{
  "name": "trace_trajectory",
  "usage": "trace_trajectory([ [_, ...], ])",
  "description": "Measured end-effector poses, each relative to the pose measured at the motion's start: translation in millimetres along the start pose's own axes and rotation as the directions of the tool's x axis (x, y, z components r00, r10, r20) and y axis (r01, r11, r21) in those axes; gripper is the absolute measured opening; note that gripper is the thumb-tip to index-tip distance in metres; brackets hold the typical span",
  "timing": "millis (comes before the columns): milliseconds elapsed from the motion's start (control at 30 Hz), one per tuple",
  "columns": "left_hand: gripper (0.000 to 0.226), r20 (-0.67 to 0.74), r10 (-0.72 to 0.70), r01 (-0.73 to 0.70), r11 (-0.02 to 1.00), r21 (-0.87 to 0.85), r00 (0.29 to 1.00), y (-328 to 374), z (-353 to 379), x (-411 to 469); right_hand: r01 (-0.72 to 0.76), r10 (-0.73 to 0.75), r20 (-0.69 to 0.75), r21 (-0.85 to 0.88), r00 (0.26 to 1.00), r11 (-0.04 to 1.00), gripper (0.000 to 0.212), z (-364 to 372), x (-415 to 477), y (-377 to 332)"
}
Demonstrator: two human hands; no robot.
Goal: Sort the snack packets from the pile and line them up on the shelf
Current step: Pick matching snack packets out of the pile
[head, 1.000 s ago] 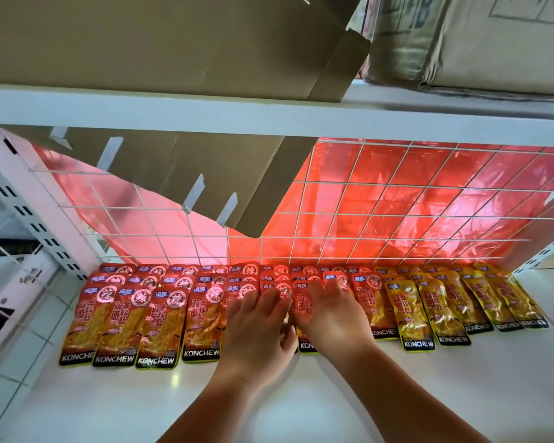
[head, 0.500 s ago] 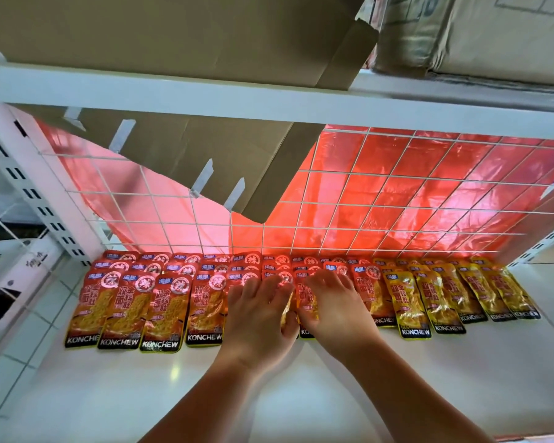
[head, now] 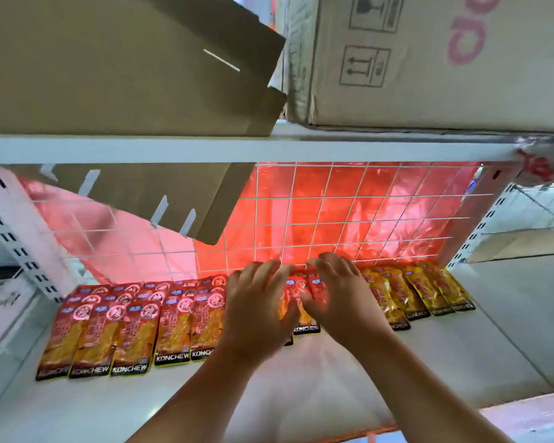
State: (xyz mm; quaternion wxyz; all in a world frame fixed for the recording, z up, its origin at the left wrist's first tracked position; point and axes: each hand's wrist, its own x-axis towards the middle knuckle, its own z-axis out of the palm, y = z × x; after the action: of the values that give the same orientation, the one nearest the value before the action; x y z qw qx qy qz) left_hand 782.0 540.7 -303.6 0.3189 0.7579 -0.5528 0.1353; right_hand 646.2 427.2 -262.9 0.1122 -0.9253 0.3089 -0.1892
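**Change noted.** Half a second back both hands lay over the middle of the row, close together. They have since slid farther in: the fingertips now sit near the wire grid at the back. The left hand and right hand are both released, fingers straight and fanned. The palms press flat on the middle packets, which show between and under them. Neither hand grasps anything. The row to either side appears undisturbed.

**Meaning for the task.** Judged a squaring-up push that seats the middle packets against the back, not a fresh placement. The line looks close to full. The pile itself is out of view, so what remains to sort cannot be told.

**Holders and contents.**
- Shelf: the red packets lie left of the left hand in overlapping rows. The yellow packets lie right of the right hand in a single overlapping row. The colours are kept apart.
- Left carton, above the left hand on the upper board: open, one flap hanging down behind the grid. Contents not visible.
- Right carton, above the right hand: contents not visible.
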Motion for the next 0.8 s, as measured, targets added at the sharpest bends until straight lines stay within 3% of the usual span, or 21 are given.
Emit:
trace_trajectory([
  [167, 0.054, -0.064, 0.158, -0.164, 0.983, -0.086, 0.985, 73, -7, 30, -0.019, 0.018, -0.121, -0.006, 0.992, 1.0, 0.064, -69, -21, 42],
  [333, 0.058, -0.099, 0.312, -0.324, 0.935, -0.144, 0.945, 184, -19, 76, -0.028, 0.033, -0.365, 0.021, 0.93, 0.999, 0.059, -168, -53, 92],
  [567, 0.05, -0.283, 0.54, -0.591, 0.795, -0.137, 0.792, 365, -46, 137, -0.089, 0.063, -0.635, -0.01, 0.77, 0.996, 0.055, -339, -136, 163],
  [800, 0.051, -0.255, 0.697, -0.734, 0.674, -0.084, 0.67, 524, -62, 174, -0.29, 0.157, -0.714, -0.067, 0.682, 0.955, 0.054, -461, -244, 254],
])
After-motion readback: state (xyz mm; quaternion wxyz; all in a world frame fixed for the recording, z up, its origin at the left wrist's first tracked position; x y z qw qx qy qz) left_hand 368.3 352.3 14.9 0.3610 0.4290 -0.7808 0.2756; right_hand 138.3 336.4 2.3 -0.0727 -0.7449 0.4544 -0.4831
